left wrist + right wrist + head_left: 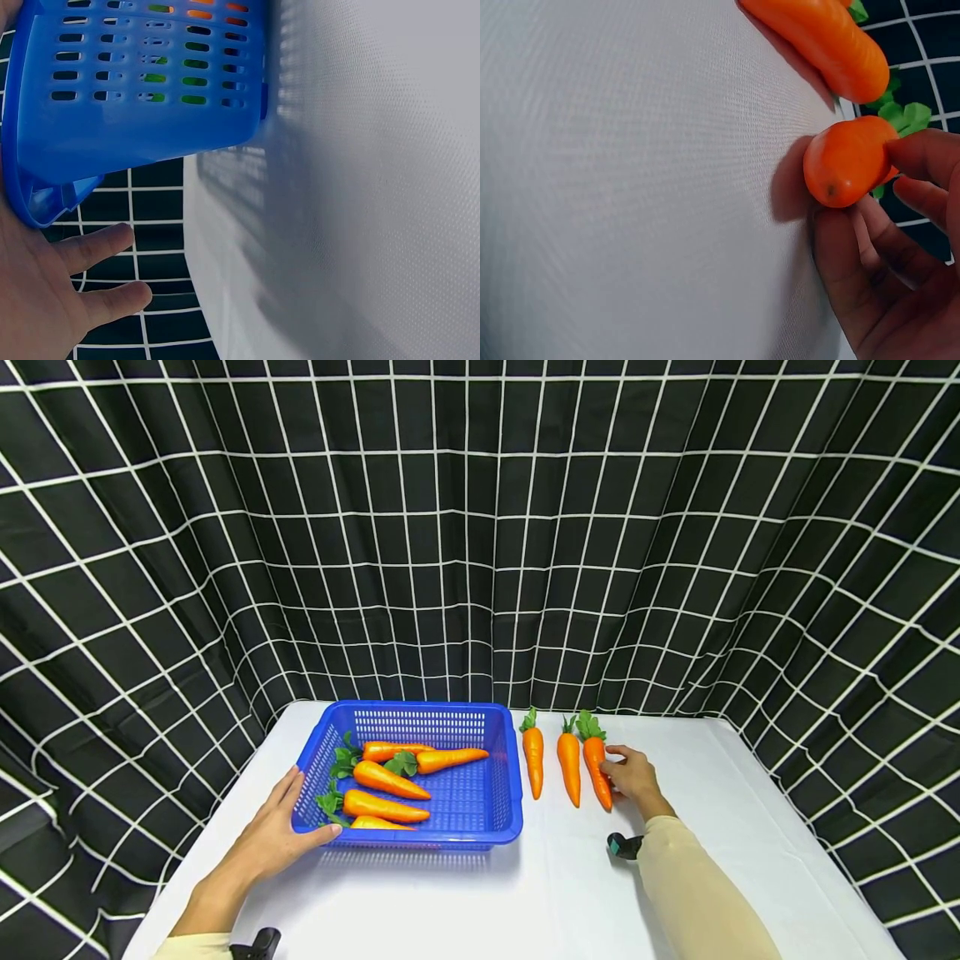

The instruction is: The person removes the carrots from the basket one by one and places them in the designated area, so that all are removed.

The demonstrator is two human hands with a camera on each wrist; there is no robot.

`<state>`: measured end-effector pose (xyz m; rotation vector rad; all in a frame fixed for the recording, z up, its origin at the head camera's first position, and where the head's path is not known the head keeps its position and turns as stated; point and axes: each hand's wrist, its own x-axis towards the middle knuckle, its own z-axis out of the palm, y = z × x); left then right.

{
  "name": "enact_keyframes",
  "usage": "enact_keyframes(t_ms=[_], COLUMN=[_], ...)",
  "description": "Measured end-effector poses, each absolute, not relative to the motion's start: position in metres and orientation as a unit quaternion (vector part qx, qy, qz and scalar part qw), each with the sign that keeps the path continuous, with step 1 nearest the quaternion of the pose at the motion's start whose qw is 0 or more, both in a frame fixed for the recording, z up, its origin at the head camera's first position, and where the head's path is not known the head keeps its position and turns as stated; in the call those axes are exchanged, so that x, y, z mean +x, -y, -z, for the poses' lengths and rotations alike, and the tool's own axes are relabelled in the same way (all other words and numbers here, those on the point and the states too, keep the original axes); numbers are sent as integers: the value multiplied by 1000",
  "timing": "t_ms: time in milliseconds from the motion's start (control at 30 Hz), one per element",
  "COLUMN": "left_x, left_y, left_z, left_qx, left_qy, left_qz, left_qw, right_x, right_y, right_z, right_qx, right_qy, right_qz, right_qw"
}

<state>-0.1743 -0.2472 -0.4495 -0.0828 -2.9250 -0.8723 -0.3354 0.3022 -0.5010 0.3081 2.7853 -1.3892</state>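
Observation:
At the front left corner of a blue plastic basket (507, 827), my left hand (273, 835) rests with its thumb along the front rim and its fingers along the left side. In the left wrist view the fingers (112, 304) spread fairly straight below the basket's slotted wall (135, 127). Several orange carrots (386, 806) with green tops lie inside the basket. To the right, my right hand (633, 777) pinches the rightmost carrot (595, 760) of three on the table. The right wrist view shows thumb and fingers around that carrot (844, 165), close to the white surface.
Two more carrots, one (532, 756) near the basket and one (569, 764) beside the gripped one, lie with their tops toward the back. Under everything is a white-covered table (570, 893). A black curtain (480, 543) with white grid lines hangs behind and at both sides.

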Motion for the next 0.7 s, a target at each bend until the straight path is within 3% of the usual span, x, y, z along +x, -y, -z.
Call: enact_keyframes(t_ms=[367,700], left_x=[-174,-176], left_y=[247,249], left_z=[450,449], left_qx=[-26,-23], left_qy=[958,960], left_qz=[284,277], left_qw=[41,41], right_x=[-332,-331], right_y=[-304,-307], right_z=[498,447], right_qx=[107,68], right_qy=[-881,-883], right_qz=[460,449], right_qw=[-14,-116])
